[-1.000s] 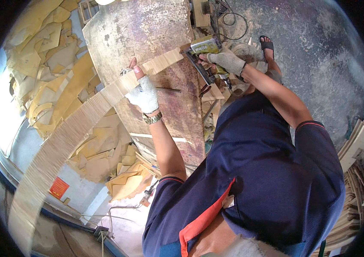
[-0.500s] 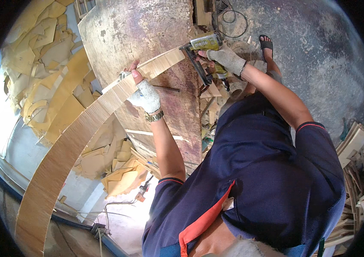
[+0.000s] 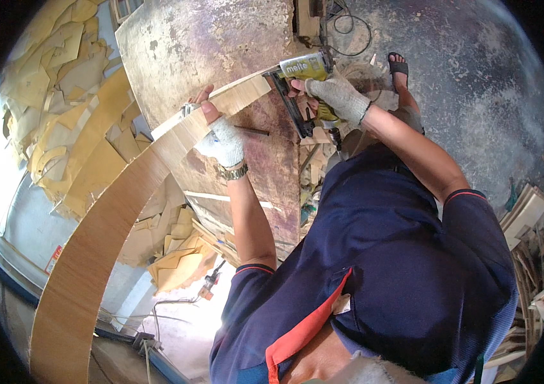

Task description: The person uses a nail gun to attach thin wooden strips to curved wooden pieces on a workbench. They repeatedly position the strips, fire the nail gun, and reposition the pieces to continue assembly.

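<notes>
A long, bent plywood strip (image 3: pixel 102 221) runs from the lower left up to the workbench. My left hand (image 3: pixel 223 142), in a white fingertip-less glove, is closed round it near its far end, thumb on the face and fingers behind. A thin pale wood edge (image 3: pixel 236 82) shows along the far side of the strip. My right hand (image 3: pixel 343 100), also gloved, grips a yellow-green and black air nail gun (image 3: pixel 304 66) by its handle. The gun's black nose lies at the strip's far end; whether it presses on the wood I cannot tell.
The worn workbench (image 3: pixel 182 51) lies beneath the strip, with a dark rod (image 3: pixel 252 131) on it. Yellowish sheet offcuts (image 3: pixel 93 147) are heaped at left. Wood scraps (image 3: pixel 537 262) pile up at right. A black hose (image 3: pixel 368 38) coils on the floor.
The strip's near end has swung slightly right. The nail gun has shifted a little left and down, and my left hand slightly right. Both hands keep their hold.
</notes>
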Available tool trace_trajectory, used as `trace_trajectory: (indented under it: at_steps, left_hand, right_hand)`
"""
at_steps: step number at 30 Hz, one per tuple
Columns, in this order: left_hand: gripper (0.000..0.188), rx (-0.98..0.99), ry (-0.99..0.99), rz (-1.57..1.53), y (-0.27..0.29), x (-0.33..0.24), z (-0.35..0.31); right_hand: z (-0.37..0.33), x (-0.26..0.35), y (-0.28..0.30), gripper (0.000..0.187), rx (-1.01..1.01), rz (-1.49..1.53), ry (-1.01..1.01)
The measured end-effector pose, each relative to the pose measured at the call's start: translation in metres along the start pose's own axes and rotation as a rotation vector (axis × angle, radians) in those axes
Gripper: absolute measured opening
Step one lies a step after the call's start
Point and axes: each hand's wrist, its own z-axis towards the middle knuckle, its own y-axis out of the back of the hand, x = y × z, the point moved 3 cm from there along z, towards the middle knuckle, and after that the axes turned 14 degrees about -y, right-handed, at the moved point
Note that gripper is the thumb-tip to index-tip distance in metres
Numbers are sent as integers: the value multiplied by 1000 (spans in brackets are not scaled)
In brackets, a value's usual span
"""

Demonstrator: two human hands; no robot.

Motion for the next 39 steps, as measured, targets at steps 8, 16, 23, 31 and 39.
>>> trace_trajectory:
  at_steps: [8, 16, 23, 31, 39]
  left_hand:
    - [38, 8, -25, -28, -2, 6, -2]
    - [16, 211, -198, 78, 13, 3, 15]
    - [8, 130, -378, -32, 7, 26, 16]
    - [22, 147, -16, -184, 6, 29, 8]
    - [29, 147, 75, -170, 5, 17, 9]
  right_hand:
    - [-10, 9, -8, 39, -102, -51, -23]
    - [-8, -17, 24, 32, -109, 58, 0]
    - [13, -50, 43, 36, 31, 122, 46]
    - [12, -59, 40, 36, 23, 158, 34]
    - [17, -56, 38, 33, -2, 86, 93]
